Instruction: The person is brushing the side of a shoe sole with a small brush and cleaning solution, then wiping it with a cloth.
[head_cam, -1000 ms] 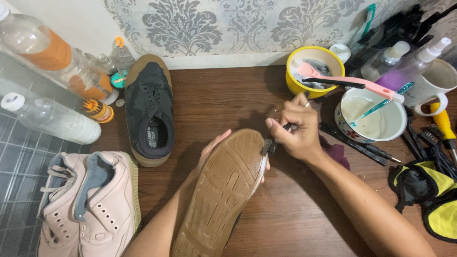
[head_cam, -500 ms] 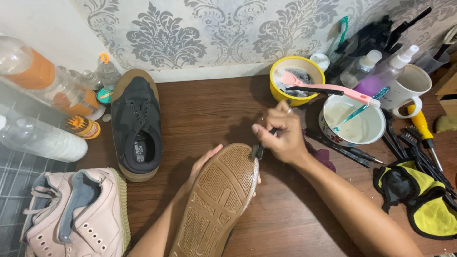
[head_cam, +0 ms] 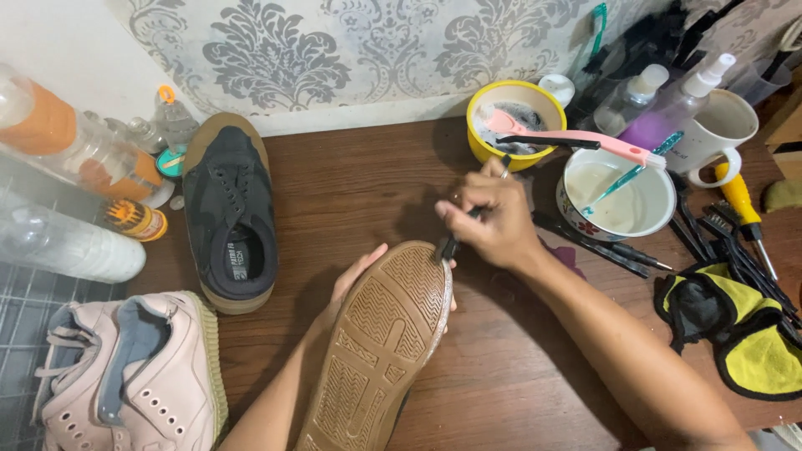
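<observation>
A shoe (head_cam: 380,342) is turned sole up in front of me, showing a tan gum sole with a zigzag tread. My left hand (head_cam: 355,277) grips it from underneath, with only the fingers showing at its left edge. My right hand (head_cam: 489,221) is closed on a small dark brush (head_cam: 449,245) whose bristle end touches the toe edge of the sole. The matching black shoe (head_cam: 230,213) stands upright on the wooden table (head_cam: 351,179) to the left.
A pink shoe (head_cam: 134,380) lies at the lower left beside plastic bottles (head_cam: 63,242). A yellow bowl (head_cam: 511,124) with a pink brush (head_cam: 568,134) and a white bowl (head_cam: 618,196) stand behind my right hand. Spray bottles, a mug, tools and a yellow-black cloth (head_cam: 739,334) crowd the right side.
My right hand keeps working the brush at the toe of the sole with small shifts. The view has moved slightly; the shoe stays held by my left hand.
</observation>
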